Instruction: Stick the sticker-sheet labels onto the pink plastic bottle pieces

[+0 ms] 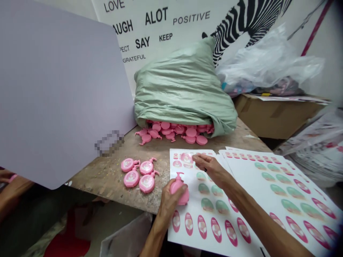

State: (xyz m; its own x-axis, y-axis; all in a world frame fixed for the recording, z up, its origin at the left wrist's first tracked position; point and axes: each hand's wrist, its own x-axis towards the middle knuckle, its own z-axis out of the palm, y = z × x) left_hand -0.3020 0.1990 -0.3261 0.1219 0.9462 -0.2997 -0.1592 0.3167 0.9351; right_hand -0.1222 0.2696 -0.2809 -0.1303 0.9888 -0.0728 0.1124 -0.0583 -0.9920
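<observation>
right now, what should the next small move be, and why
Likely the right hand should bring the sticker at its fingertips to the pink bottle in the left hand: that bottle's visible front looks bare, while four bottles on the table wear stickers.

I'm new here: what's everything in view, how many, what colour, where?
Table: one, brown, centre
Printed sheets: at least two, white, table's right
Sack: one, green, table's back
Loose bottles: many, pink, at sack's mouth
Labelled bottles: four, pink, left of sheets
Held bottle: one, pink, over left sheet
Label: one, pink and white, over left sheet
Panel: one, pale purple, left
Box: one, brown, right
Plastic bags: at least two, whitish, right
Wall: one, white, black-lettered, behind
Zebra picture: one, black and white, upper right
Red item: one, red, lower left
Other person's arm: at least one, left edge
Left hand: one, around held bottle
Right hand: one, pinching label
</observation>
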